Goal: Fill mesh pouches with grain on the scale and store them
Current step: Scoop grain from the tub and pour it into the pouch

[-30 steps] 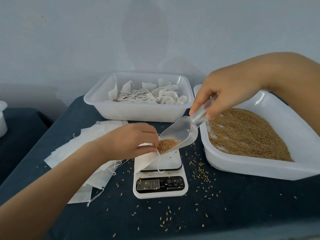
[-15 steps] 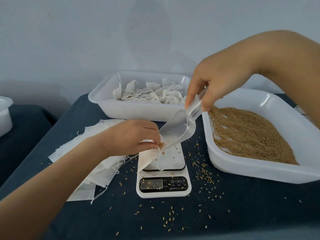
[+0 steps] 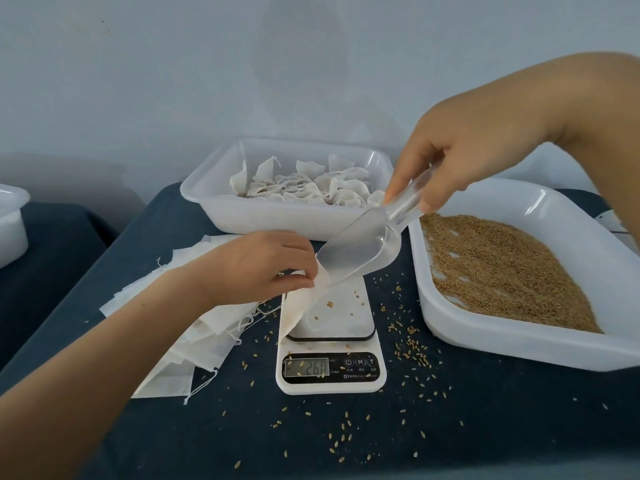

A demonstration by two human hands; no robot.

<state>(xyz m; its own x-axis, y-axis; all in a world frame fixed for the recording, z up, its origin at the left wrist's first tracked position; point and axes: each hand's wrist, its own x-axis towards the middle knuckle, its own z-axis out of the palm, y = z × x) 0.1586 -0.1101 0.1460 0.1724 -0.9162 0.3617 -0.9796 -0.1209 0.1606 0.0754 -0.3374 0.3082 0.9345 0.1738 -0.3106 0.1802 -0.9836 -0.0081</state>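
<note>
My left hand (image 3: pixel 263 265) pinches the open mouth of a white mesh pouch (image 3: pixel 298 313) that lies on the left side of the white scale (image 3: pixel 330 341). My right hand (image 3: pixel 460 161) grips the handle of a clear plastic scoop (image 3: pixel 360 254), tilted steeply down with its lip in the pouch's mouth. The scoop looks empty. A few grains lie on the scale's platform. The display reads about 26. Brown grain (image 3: pixel 498 268) fills the white tray (image 3: pixel 540 344) on the right.
A white bin (image 3: pixel 277 220) of filled pouches stands behind the scale. A stack of flat empty pouches (image 3: pixel 173 341) lies to the left under my forearm. Loose grains are scattered over the dark blue cloth. Another white tub (image 3: pixel 10 223) sits at the far left.
My right hand has lifted and tipped the scoop more steeply. The grain that lay in the scoop has slid out into the pouch. My left hand has kept its hold.
</note>
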